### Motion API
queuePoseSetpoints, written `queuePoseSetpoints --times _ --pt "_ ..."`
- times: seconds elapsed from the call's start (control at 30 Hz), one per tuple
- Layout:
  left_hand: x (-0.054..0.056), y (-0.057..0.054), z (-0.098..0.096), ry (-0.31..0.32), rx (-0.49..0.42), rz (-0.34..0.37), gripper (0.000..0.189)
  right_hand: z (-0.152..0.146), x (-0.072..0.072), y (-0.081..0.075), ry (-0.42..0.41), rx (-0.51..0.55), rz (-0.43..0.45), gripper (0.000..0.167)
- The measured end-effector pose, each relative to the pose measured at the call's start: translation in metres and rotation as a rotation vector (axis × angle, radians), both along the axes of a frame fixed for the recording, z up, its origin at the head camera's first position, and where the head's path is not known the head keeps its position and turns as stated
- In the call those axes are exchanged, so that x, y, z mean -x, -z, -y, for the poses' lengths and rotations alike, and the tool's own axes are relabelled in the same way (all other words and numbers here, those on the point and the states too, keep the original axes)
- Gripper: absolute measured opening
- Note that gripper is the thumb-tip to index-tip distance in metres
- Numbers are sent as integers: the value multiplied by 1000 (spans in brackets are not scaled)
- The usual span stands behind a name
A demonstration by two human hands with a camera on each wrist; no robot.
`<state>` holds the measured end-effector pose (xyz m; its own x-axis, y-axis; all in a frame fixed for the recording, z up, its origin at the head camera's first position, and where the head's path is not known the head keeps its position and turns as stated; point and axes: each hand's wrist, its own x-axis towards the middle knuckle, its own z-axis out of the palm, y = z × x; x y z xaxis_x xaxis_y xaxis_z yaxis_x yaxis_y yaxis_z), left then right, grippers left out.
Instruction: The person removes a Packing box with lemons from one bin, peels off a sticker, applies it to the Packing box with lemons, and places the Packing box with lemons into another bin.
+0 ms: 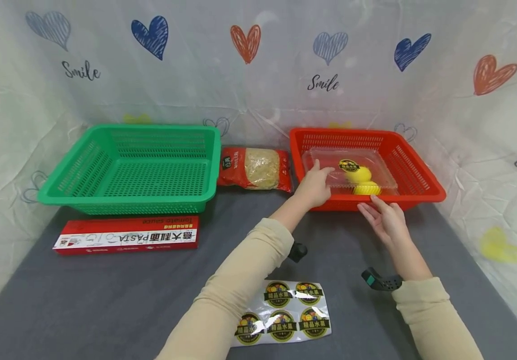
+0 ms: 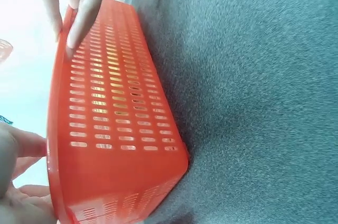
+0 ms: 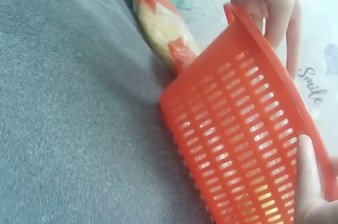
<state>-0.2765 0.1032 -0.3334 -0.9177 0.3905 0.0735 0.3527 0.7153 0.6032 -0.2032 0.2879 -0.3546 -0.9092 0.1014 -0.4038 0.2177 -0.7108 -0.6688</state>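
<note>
A red plastic basket [image 1: 402, 192] stands at the back right. Inside lies a clear plastic box [image 1: 330, 156] with a black-and-gold round sticker [image 1: 349, 165] on its lid and yellow lemon-like pieces [image 1: 360, 175] showing through. My left hand [image 1: 316, 186] reaches over the basket's front left corner, its straight fingers at the left end of the box lid. At the middle of the front rim, my right hand [image 1: 386, 220] pinches the basket edge. In the left wrist view, the right thumb [image 2: 84, 20] presses the outer wall while other fingers pass behind the rim.
A green basket [image 1: 127, 202] stands at the back left, with a red pasta box [image 1: 127, 236] before it. Between the baskets lies a red bag of noodles [image 1: 258, 168]. A sheet of round stickers [image 1: 285, 312] lies near the front, partly under my left sleeve [image 1: 235, 280].
</note>
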Motion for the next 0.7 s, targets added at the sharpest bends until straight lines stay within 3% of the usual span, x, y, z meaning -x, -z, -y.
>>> queuePoseSetpoints --times 0.1,0.33,0.5,0.7 --pt "-4 1 6 48 -44 -37 50 -3 -2 2 -60 -18 -37 62" --pt "-11 2 25 105 -151 -63 46 -7 -8 6 -218 -90 -108 18" --pt "-15 1 38 137 -213 -60 45 -9 -12 4 -310 -175 -134 16" --pt "-25 1 57 172 -220 -38 45 -1 -17 3 -392 -381 -190 17"
